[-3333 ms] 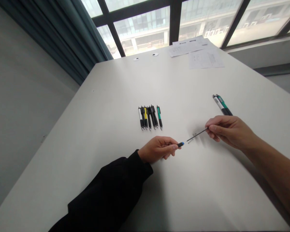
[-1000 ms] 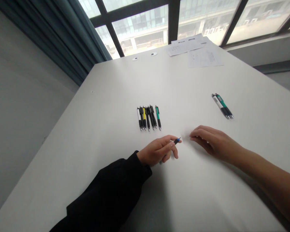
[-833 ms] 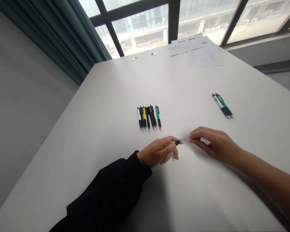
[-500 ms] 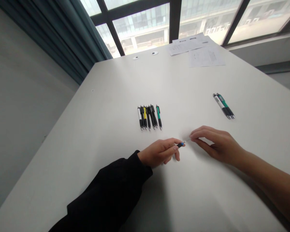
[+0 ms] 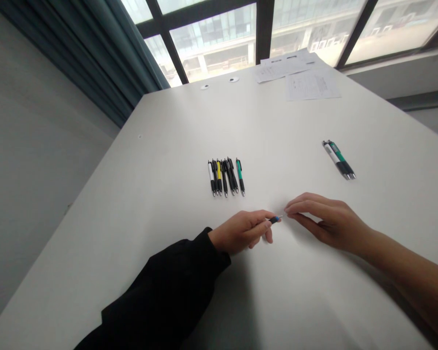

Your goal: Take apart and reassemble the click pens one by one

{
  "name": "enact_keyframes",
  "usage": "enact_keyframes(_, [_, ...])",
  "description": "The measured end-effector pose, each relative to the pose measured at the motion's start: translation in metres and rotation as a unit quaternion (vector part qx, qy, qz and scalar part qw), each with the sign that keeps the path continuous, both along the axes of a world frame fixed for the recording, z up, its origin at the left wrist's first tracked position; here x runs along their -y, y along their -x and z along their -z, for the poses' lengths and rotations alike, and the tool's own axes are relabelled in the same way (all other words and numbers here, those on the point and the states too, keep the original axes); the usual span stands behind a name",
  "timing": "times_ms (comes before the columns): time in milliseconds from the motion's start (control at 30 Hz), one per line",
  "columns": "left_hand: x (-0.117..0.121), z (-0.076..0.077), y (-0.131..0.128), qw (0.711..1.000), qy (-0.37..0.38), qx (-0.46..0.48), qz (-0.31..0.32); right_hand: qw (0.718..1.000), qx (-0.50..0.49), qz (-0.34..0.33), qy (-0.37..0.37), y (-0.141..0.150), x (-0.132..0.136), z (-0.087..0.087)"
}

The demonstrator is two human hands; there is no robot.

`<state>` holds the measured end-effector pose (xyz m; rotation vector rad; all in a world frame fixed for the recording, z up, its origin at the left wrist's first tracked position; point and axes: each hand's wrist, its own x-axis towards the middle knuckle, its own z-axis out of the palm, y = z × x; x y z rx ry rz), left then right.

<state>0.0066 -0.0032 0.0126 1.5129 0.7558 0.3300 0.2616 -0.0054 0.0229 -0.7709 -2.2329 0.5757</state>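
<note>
Between the thumb and fingers of my left hand (image 5: 246, 231) is a pen (image 5: 275, 219), mostly covered by the hand. Its dark grip, a blue band and a thin pale tip stick out toward the right. My right hand (image 5: 323, 218) is pinched just beyond that tip, its fingertips close together. Whatever sits between those fingertips, if anything, is too small to make out. Past my left hand lies a row of pens, among them a white pen (image 5: 211, 177), a yellow pen (image 5: 219, 177), several black ones and a green pen (image 5: 240, 176) slightly apart at the right end.
On the right of the white table (image 5: 168, 160), another white pen (image 5: 336, 159) and green pen (image 5: 340, 156) lie side by side. Printed papers (image 5: 312, 86) rest at the far edge beneath the window, near two round cable holes. A dark curtain (image 5: 105, 53) hangs at the left.
My right fingertips have moved slightly left, closer to the pen's tip. My left hand with the pen has shifted a touch to the right. The pens on the table lie as before.
</note>
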Motion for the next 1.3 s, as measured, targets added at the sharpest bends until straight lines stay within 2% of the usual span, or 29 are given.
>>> enact_keyframes(200, [0.000,-0.002,-0.001,0.999,-0.020,-0.028,0.015,0.999,0.001,0.007,0.050,0.008,0.005,0.000])
enact_keyframes(333, [-0.001,-0.004,-0.001,0.998,-0.032,-0.037,0.028,0.998,0.018,0.024,0.057,0.009,0.005,0.001])
enact_keyframes(533, [0.000,0.000,-0.001,1.000,-0.009,0.002,0.004,0.993,0.077,0.087,0.031,-0.008,-0.009,0.002])
enact_keyframes(700, [0.001,0.003,-0.001,1.000,-0.002,0.007,-0.005,0.989,0.113,0.069,0.072,-0.015,-0.018,0.008])
enact_keyframes(867, [0.001,0.002,-0.001,1.000,-0.011,0.002,0.001,0.984,0.016,0.039,0.175,-0.006,-0.011,0.004])
enact_keyframes(967, [0.001,0.000,-0.001,1.000,-0.018,-0.008,0.009,0.964,-0.063,0.039,0.255,-0.001,-0.006,0.002])
enact_keyframes(1067, [0.001,0.000,-0.001,1.000,-0.022,-0.015,0.011,0.942,-0.100,0.049,0.318,0.003,-0.002,0.001])
enact_keyframes(1167, [0.001,0.000,-0.001,1.000,-0.018,-0.019,0.012,0.932,-0.107,0.041,0.345,0.005,-0.001,0.001])
enact_keyframes(1300, [0.001,-0.002,-0.001,0.999,-0.020,-0.024,0.013,0.933,-0.103,0.020,0.345,0.008,0.000,0.002])
